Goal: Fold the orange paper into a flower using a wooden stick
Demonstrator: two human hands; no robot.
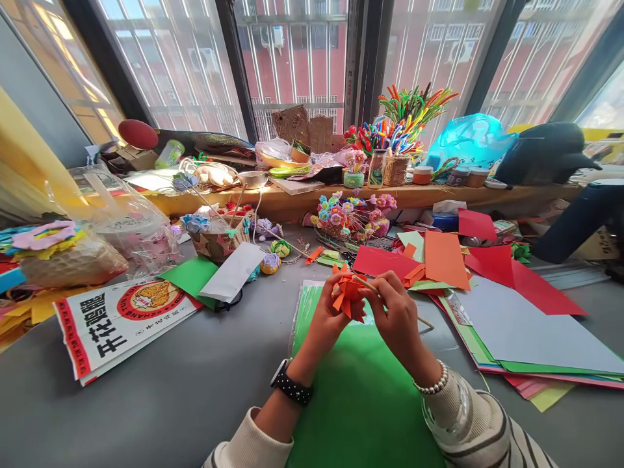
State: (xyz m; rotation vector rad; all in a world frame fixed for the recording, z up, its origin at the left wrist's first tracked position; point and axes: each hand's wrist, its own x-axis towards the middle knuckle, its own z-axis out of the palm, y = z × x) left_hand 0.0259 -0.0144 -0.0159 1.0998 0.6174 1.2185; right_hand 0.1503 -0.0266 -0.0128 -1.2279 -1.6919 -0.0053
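Observation:
My left hand (pixel 327 320) is closed around the base of an orange paper flower (pixel 349 295), whose cut petals spread out toward the right. From the right, my right hand (pixel 392 305) grips a thin wooden stick (pixel 426 323), its near end pointing at the flower and its other end showing beyond my wrist. Whether the stick's tip touches the petals I cannot tell. Both hands are above a green sheet (pixel 361 396) in a clear cover on the grey table (pixel 205 390).
Red paper (pixel 385 261), an orange sheet (pixel 445 260) and a stack of coloured paper (pixel 541 331) lie right. A printed paper bag (pixel 131 325), green card (pixel 190 281) and white paper (pixel 233 273) are left. Behind stand a basket of small flowers (pixel 348 218) and jars of pipe cleaners (pixel 390 140).

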